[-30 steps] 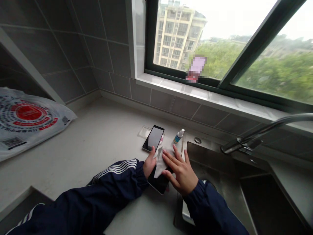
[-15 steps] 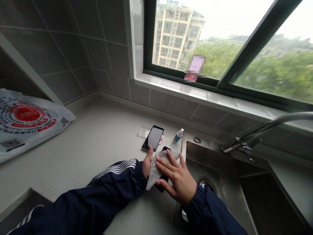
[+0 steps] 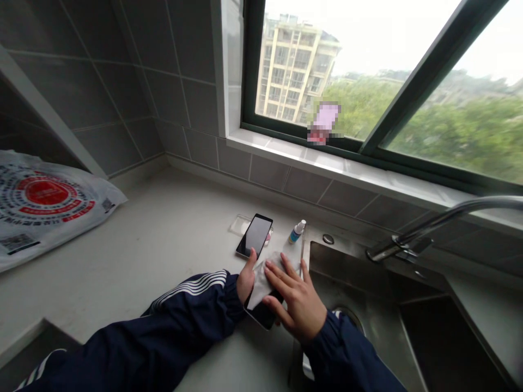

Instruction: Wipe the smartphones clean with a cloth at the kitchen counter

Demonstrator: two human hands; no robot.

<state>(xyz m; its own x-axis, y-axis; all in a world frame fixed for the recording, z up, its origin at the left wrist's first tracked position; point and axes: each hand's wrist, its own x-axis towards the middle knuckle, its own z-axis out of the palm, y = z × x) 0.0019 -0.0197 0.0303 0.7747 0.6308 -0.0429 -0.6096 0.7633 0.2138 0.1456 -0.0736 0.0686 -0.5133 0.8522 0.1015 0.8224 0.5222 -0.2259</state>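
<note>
My left hand (image 3: 246, 279) grips a black smartphone (image 3: 263, 313) from its left side, thumb up, with the other fingers hidden underneath. Over the upper part of this phone lies a thin light-grey cloth (image 3: 259, 283). My right hand (image 3: 296, 302) presses the cloth onto the screen, its fingers stretched out and spread on top. Just beyond my left thumb, a second smartphone (image 3: 255, 235) rests face up, partly over a clear phone case (image 3: 238, 224). A small spray bottle (image 3: 297, 232) with a white cap stands upright beside the sink edge.
The steel sink (image 3: 379, 316) is to the right, under a chrome faucet (image 3: 408, 234). A printed white plastic bag (image 3: 53, 201) lies on the light countertop (image 3: 163, 228) at the left. A tiled wall and a window sill (image 3: 294, 152) bound the back.
The cloth has shifted up the phone with my right hand, so the dark lower end of the screen now shows. The view has tilted slightly.
</note>
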